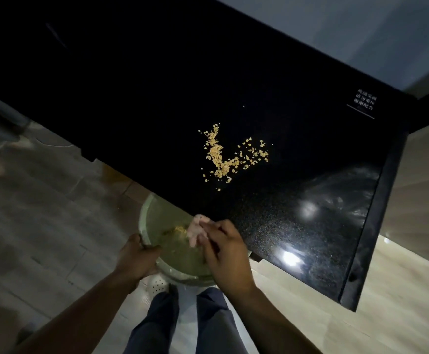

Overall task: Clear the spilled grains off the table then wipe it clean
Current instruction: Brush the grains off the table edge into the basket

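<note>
A patch of pale yellow grains [227, 155] lies scattered on the glossy black table [157, 85], right of its middle. Just under the table's near edge I hold a pale green bowl [154, 215]; my left hand [138, 256] grips its left rim. A few grains [179, 229] lie inside the bowl. My right hand [227, 254] is over the bowl at the table edge and pinches a small pinkish cloth [195, 232] between its fingers.
White printed characters [366, 102] mark the table's far right corner. Light reflections [291, 258] glare on the near right of the tabletop. Below are a pale wood-look floor [42, 213], my dark trouser legs [182, 323] and a white perforated object [157, 286] under the bowl.
</note>
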Demonstrator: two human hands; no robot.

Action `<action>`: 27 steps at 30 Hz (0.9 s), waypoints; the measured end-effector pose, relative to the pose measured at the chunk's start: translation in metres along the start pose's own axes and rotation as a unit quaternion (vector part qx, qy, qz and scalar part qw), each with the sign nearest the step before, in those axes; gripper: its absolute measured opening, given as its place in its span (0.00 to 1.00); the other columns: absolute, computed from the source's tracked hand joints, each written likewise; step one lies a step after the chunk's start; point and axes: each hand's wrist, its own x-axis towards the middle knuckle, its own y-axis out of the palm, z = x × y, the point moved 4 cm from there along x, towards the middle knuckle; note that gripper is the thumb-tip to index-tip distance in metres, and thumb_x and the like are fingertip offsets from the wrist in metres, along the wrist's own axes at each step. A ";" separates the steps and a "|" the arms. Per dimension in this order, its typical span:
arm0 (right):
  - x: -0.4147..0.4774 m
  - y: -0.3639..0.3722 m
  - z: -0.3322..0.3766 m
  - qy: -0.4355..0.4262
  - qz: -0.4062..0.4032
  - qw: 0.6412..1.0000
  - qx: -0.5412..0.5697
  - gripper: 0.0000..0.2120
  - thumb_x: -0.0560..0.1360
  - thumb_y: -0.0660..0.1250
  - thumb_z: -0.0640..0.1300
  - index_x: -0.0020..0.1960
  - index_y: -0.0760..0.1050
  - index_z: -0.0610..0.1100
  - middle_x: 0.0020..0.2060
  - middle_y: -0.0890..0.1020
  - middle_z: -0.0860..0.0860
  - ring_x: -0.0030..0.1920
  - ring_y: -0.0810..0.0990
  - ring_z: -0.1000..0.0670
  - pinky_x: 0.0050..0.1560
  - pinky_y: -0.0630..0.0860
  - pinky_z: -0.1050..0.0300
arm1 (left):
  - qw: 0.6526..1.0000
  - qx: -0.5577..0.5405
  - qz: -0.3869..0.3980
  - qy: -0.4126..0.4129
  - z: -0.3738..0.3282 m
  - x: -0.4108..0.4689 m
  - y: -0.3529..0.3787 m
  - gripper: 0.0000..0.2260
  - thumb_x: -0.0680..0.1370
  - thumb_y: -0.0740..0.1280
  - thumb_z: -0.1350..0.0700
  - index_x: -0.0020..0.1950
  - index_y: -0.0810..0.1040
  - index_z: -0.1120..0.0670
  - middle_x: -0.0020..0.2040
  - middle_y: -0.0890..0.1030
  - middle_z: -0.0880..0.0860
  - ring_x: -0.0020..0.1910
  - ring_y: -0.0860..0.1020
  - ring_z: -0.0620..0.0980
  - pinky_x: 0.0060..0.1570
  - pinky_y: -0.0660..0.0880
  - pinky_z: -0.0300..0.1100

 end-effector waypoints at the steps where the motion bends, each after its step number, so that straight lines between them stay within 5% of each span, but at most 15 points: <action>1: -0.002 -0.008 0.000 0.016 -0.027 0.999 0.008 0.12 0.77 0.64 0.43 0.58 0.80 0.44 0.45 0.74 0.51 0.44 0.74 0.57 0.46 0.69 0.71 | 1.000 0.006 0.001 -0.004 0.000 0.000 -0.002 0.22 0.65 0.73 0.58 0.57 0.73 0.58 0.52 0.78 0.59 0.48 0.80 0.60 0.40 0.81 0.54; 6: 0.001 -0.060 -0.016 0.082 -0.131 0.988 -0.006 0.11 0.77 0.64 0.46 0.56 0.82 0.46 0.43 0.73 0.53 0.42 0.74 0.59 0.40 0.71 0.68 | 0.999 0.049 0.002 -0.006 -0.005 0.001 -0.003 0.23 0.59 0.70 0.55 0.53 0.73 0.56 0.49 0.79 0.58 0.48 0.79 0.61 0.43 0.81 0.57; 10: 0.009 -0.103 -0.041 0.155 -0.216 0.963 -0.051 0.09 0.78 0.65 0.43 0.56 0.81 0.43 0.46 0.74 0.49 0.41 0.75 0.53 0.41 0.70 0.68 | 0.999 0.030 0.019 -0.002 -0.010 0.004 0.001 0.14 0.71 0.70 0.64 0.56 0.73 0.60 0.53 0.77 0.60 0.48 0.78 0.58 0.28 0.78 0.42; 13: 0.022 -0.124 -0.056 0.187 -0.245 0.949 -0.060 0.11 0.79 0.65 0.41 0.60 0.79 0.42 0.50 0.73 0.48 0.41 0.74 0.56 0.42 0.69 0.73 | 0.998 0.051 0.027 0.008 -0.012 0.008 0.002 0.16 0.69 0.71 0.61 0.55 0.73 0.59 0.53 0.78 0.59 0.50 0.78 0.58 0.35 0.81 0.47; 17: 0.067 -0.143 -0.075 0.194 -0.261 0.944 -0.057 0.13 0.79 0.64 0.42 0.62 0.78 0.41 0.52 0.73 0.46 0.41 0.73 0.55 0.38 0.63 0.81 | 0.997 0.069 0.022 0.009 -0.018 0.011 0.002 0.24 0.59 0.71 0.54 0.53 0.73 0.57 0.50 0.79 0.57 0.49 0.79 0.59 0.46 0.81 0.56; 23: 0.155 -0.142 -0.118 0.188 -0.214 0.954 -0.095 0.14 0.80 0.62 0.45 0.63 0.77 0.41 0.56 0.73 0.42 0.52 0.74 0.46 0.50 0.66 0.63 | 1.000 0.011 0.014 -0.006 -0.022 0.016 0.005 0.21 0.67 0.73 0.61 0.56 0.71 0.62 0.49 0.78 0.60 0.48 0.79 0.61 0.39 0.80 0.55; 27: 0.171 -0.125 -0.118 0.147 -0.181 0.966 -0.113 0.15 0.80 0.62 0.46 0.62 0.78 0.40 0.55 0.73 0.43 0.56 0.72 0.45 0.52 0.66 0.61 | 1.000 -0.014 -0.025 -0.011 -0.020 0.022 0.008 0.15 0.75 0.68 0.67 0.57 0.67 0.54 0.44 0.73 0.54 0.43 0.76 0.57 0.41 0.77 0.52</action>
